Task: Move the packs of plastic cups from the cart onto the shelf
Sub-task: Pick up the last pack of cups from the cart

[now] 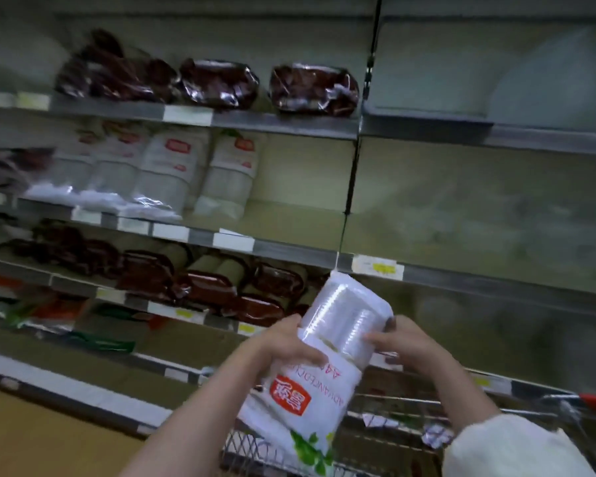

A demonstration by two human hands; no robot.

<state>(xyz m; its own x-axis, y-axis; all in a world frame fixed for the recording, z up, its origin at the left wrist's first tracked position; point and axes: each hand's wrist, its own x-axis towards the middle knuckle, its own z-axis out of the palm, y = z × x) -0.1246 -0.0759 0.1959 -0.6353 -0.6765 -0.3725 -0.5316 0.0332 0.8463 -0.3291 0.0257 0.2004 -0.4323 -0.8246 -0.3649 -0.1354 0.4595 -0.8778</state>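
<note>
- Head view: both hands grasp one clear-and-white plastic-wrapped pack of stacked transparent cups [324,352], held tilted above the wire shopping cart [410,418]; the left hand [286,342] clasps its left side, the right hand [398,342] its right.
- The grey metal shelf [289,247] already carries similar white cup packs [227,173] standing upright, with bare space just to their right.
- To do this well, the person should probably raise the pack, turn it upright, label forward, and set it beside the last pack without knocking the row.
</note>
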